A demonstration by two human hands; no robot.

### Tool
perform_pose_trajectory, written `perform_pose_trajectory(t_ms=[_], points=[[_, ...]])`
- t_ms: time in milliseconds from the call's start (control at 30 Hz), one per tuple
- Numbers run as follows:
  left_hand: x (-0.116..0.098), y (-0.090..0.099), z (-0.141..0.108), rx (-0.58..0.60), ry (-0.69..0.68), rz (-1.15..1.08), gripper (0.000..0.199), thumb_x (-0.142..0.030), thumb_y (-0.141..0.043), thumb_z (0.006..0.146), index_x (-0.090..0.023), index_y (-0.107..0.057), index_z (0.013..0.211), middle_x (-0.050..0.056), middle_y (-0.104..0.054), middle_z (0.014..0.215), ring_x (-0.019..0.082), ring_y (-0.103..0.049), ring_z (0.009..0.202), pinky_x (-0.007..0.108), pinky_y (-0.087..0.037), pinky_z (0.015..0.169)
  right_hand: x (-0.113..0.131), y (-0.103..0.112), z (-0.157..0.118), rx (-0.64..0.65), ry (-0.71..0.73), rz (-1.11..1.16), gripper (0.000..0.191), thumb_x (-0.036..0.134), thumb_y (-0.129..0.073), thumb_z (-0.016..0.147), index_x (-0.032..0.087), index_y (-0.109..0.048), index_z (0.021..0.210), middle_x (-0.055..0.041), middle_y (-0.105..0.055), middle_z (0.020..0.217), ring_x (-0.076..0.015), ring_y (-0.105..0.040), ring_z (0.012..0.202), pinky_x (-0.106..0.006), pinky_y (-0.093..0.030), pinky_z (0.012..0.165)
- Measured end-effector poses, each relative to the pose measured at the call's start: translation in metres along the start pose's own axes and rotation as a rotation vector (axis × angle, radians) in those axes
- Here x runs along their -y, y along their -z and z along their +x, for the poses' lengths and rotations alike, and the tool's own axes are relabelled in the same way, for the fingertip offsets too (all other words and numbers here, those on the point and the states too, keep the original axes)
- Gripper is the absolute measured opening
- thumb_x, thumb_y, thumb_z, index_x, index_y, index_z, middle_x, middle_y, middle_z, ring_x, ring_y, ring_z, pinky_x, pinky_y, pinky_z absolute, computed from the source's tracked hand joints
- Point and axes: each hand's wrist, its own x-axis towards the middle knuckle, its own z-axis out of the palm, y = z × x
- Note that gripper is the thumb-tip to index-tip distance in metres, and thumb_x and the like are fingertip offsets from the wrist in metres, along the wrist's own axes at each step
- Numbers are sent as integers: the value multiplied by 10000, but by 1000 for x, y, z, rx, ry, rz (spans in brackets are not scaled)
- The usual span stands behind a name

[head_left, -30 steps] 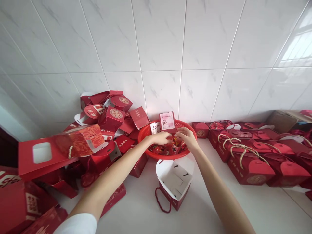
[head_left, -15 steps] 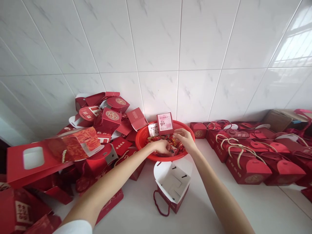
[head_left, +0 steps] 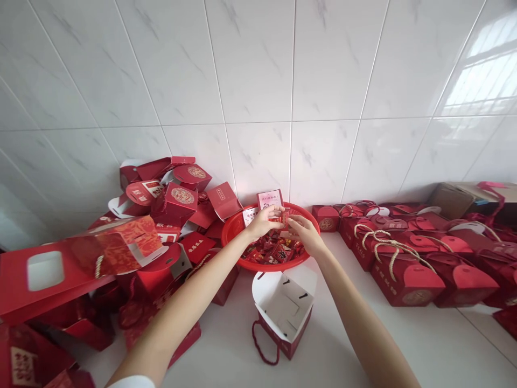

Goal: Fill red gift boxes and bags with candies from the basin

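Note:
A red oval basket (head_left: 258, 266) holds many small red wrapped candies (head_left: 278, 252) and stands against the tiled wall. Above its candies, my left hand (head_left: 264, 223) has its fingers closed on a small red packet (head_left: 283, 218). My right hand (head_left: 302, 231) touches the packet's right side, its fingers bent close together; whether it grips anything else is hidden. A pink card (head_left: 270, 198) stands at the basket's back. In front of the basket an open red box (head_left: 283, 312) with a white inside and a dark red cord handle shows no candy in it.
Unclosed red boxes (head_left: 183, 202) lie heaped on the left, with a long windowed red box (head_left: 16, 275) on top. Closed red boxes (head_left: 407, 277), some with cord handles, stand in rows on the right. Behind them is a cardboard box (head_left: 452, 200).
My left hand has risen from among the candies and now holds a small red packet. My right hand has come in beside it. The view has shifted slightly.

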Motion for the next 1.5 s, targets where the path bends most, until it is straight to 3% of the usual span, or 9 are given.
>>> perform_pose_trajectory(t_ms=[133, 333, 533, 733, 833, 1067, 1233, 1333, 1500], points=[[-1, -8, 3, 23, 40, -100, 419, -113, -667, 641, -203, -689, 1049, 93, -669, 1230, 252, -549, 1244, 355, -468, 994, -2, 2, 1, 2, 21, 20, 301, 380, -781, 742, 225, -661, 970, -48, -748, 905, -227, -742, 681, -401, -647, 739], [6, -11, 7, -80, 144, -297, 567, -55, -526, 628, -210, -644, 1160, 73, -673, 1180, 202, -662, 1010, 354, -521, 939, -8, 4, 6, -21, 108, 6, 344, 438, -778, 683, 202, -689, 916, -69, -755, 870, -266, -746, 766, -414, -625, 761], [11, -12, 4, -234, 167, -334, 417, 25, -597, 684, -180, -632, 1046, 32, -687, 917, 161, -691, 873, 348, -535, 940, -11, 2, 6, -231, 282, -15, 248, 346, -719, 646, 212, -661, 846, -52, -746, 895, -245, -701, 888, -384, -577, 820], [1, -15, -3, -124, 140, -331, 111, -115, -718, 772, -155, -674, 865, 21, -705, 863, 142, -686, 762, 361, -561, 888, -14, 3, 6, -240, 386, -252, 172, 257, -665, 644, 233, -760, 786, -66, -728, 1035, -281, -595, 1201, -432, -440, 1070], [0, -16, -4, -90, 132, -309, 186, -141, -777, 710, -156, -685, 871, 4, -705, 835, 143, -678, 739, 360, -557, 858, -18, 4, 8, -240, 364, -295, 241, 209, -624, 626, 247, -782, 804, -73, -689, 1203, -290, -542, 1297, -429, -436, 1084], [8, -15, -2, -212, 19, -251, 351, -75, -797, 588, -155, -701, 916, 49, -706, 1055, 190, -653, 1004, 355, -511, 938, -13, 4, 8, -219, 218, 4, 657, 201, -588, 629, 228, -609, 1285, -78, -686, 1254, -266, -643, 1160, -395, -562, 922], [10, -15, 0, -218, -56, -153, 349, -122, -787, 635, -154, -694, 970, 84, -706, 1130, 238, -622, 1143, 387, -476, 1026, -4, 1, 5, 34, 35, 182, 214, 351, -716, 721, 218, -661, 881, -71, -739, 999, -251, -706, 998, -409, -581, 920], [10, -20, -3, -91, -71, -61, 383, -98, -690, 715, -183, -692, 1089, 92, -664, 1296, 257, -559, 1287, 390, -440, 1089, -3, 1, 5, 120, -42, 198, 259, 375, -771, 725, 217, -665, 900, -63, -725, 981, -241, -711, 936, -428, -605, 877], [3, -22, 2, 129, -54, 15, 650, -61, -570, 747, -278, -595, 1359, 49, -530, 1509, 254, -410, 1450, 378, -375, 1165, -5, 2, 7, 32, 13, 236, 300, 352, -813, 697, 237, -642, 915, -24, -716, 925, -228, -711, 920, -405, -632, 810]])
